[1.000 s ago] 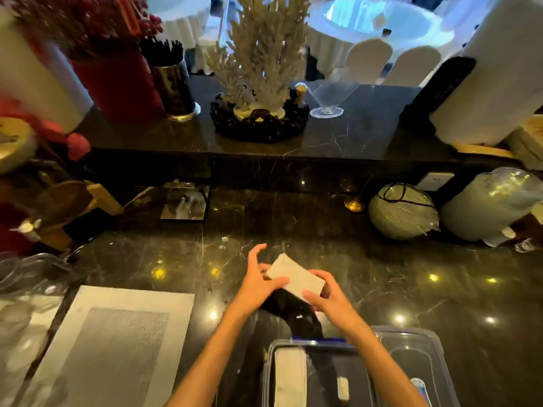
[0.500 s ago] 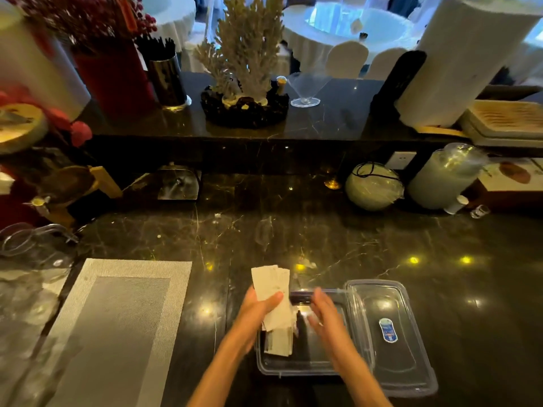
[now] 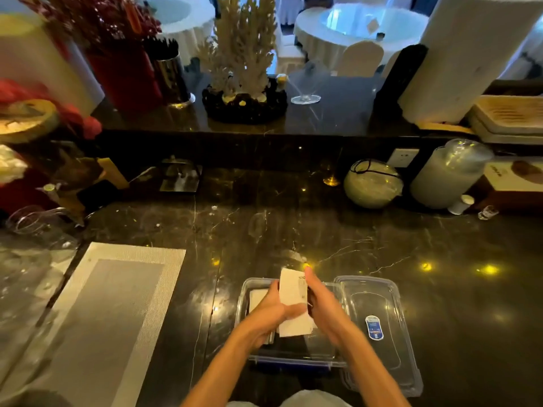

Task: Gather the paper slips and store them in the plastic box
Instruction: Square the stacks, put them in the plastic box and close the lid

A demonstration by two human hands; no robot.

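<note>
A stack of white paper slips (image 3: 292, 292) stands upright between both my hands, directly over the clear plastic box (image 3: 245, 292) near the counter's front edge. My left hand (image 3: 271, 309) grips the stack from the left and my right hand (image 3: 320, 301) presses against its right edge. More slips (image 3: 257, 298) lie inside the box at its left side, partly hidden by my left hand. The box's clear lid (image 3: 379, 306), with a blue label (image 3: 373, 327), lies open flat on the right of the box.
A grey woven placemat (image 3: 102, 312) lies to the left on the dark marble counter (image 3: 293, 230). At the back stand a round glass ball (image 3: 372, 183), a pale jar (image 3: 446, 174), a small metal stand (image 3: 180, 179) and clear glassware (image 3: 32, 227) on the far left.
Both hands brought the slips from the counter back over the box. Half a second ago only the left hand held them; now the right hand also holds the stack.
</note>
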